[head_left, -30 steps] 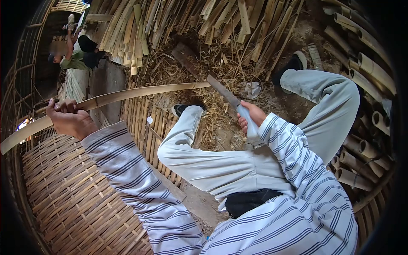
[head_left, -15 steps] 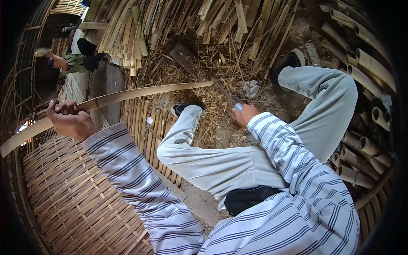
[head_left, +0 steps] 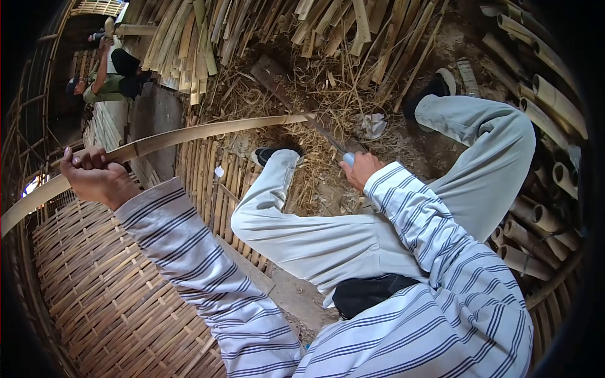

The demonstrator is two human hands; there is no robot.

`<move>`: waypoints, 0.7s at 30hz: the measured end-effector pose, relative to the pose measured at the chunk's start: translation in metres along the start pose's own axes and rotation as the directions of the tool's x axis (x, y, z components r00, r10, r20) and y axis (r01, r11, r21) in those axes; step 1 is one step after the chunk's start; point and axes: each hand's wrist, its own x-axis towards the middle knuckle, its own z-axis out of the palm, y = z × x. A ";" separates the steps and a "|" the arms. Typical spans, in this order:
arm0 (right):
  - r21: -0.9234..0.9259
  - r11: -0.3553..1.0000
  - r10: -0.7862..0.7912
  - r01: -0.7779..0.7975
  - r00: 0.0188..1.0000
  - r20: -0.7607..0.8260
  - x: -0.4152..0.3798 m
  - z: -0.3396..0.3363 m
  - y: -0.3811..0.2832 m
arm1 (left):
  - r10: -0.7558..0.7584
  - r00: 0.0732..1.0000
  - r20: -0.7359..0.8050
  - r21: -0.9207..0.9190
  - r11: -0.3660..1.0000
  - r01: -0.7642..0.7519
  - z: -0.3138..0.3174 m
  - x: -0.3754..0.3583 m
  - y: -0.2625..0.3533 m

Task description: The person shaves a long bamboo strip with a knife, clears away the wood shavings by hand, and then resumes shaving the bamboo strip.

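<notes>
A long, bowed bamboo strip (head_left: 208,129) crosses the left half of the head view. My left hand (head_left: 99,176) is closed around it near its left part. The strip's far end meets the blade of a knife (head_left: 329,138) near the middle of the view. My right hand (head_left: 367,170) grips the knife by its pale, bluish handle, and the thin blade points up and to the left. My fingers partly hide the handle. Beneath the blade, a dark flat board (head_left: 270,77) lies among the shavings.
Split bamboo strips (head_left: 183,44) are piled at the top. Cut bamboo poles (head_left: 554,104) line the right side, and a woven bamboo panel (head_left: 120,283) lies at lower left. Shavings (head_left: 328,94) cover the ground between my feet. Another person (head_left: 107,82) sits at upper left.
My left hand has drawn slightly left with the bamboo strip. The knife has shifted a little left as well. The other person's arm has risen.
</notes>
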 end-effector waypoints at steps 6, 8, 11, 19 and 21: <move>-0.059 0.998 -0.041 0.039 0.998 -0.040 -0.008 -0.003 0.000 | 0.004 1.000 0.004 0.002 1.000 -0.004 -0.001 0.005 -0.005; -0.057 0.998 -0.027 0.026 0.999 -0.025 -0.010 -0.004 0.001 | -0.002 1.000 0.028 -0.010 1.000 0.002 -0.003 0.008 -0.006; -0.072 0.997 -0.033 0.032 0.999 -0.003 -0.011 -0.009 -0.002 | -0.013 0.999 0.042 -0.010 1.000 0.013 -0.002 0.006 -0.005; -0.067 0.997 -0.050 0.048 0.998 -0.028 -0.003 -0.005 -0.001 | -0.008 1.000 0.030 0.005 1.000 0.008 0.006 -0.002 0.000; -0.038 0.998 -0.055 0.054 0.997 -0.048 0.003 -0.004 -0.001 | -0.021 0.995 0.100 -0.030 0.999 0.024 0.006 -0.004 0.004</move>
